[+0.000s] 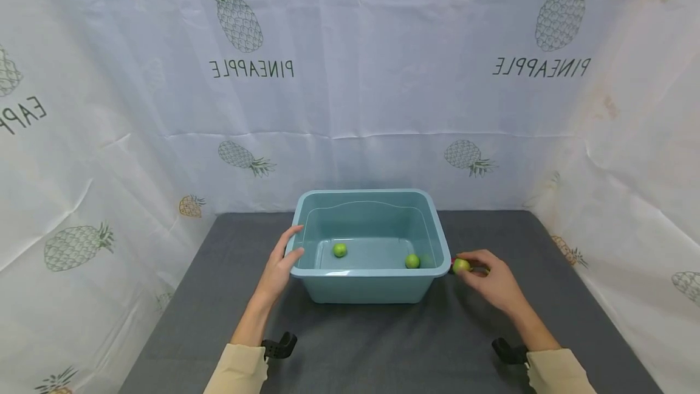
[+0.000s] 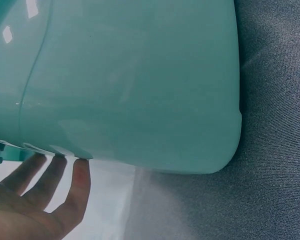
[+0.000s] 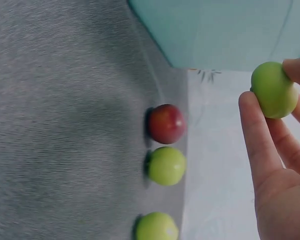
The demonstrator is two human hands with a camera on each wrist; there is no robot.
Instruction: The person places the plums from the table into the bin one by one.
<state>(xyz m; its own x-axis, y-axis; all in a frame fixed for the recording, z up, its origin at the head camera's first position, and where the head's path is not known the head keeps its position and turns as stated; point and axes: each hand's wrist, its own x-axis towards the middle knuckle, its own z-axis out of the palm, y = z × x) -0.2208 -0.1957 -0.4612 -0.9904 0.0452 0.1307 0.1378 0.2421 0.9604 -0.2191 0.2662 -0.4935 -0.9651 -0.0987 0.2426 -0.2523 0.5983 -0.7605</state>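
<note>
A light-blue plastic basin (image 1: 367,289) stands on the dark cloth with two green apples (image 1: 339,250) lying apart inside it. At its left rim my left hand (image 1: 280,269) holds on, thumb over the edge; in the left wrist view, the fingertips (image 2: 81,172) are against the basin's outside. My right hand (image 1: 494,281) pinches a small green apple (image 3: 274,90) between thumb and fingers, just outside the basin's right wall. Beyond it, a red apple (image 3: 166,123), a green apple (image 3: 167,165) and another green apple (image 3: 156,227) lie in a row on the cloth.
A dark grey cloth (image 1: 383,351) covers the table. White curtain (image 1: 355,96) with pineapple prints hangs behind and at both sides, close to the table's edges. Each wrist wears a black camera mount (image 1: 280,345).
</note>
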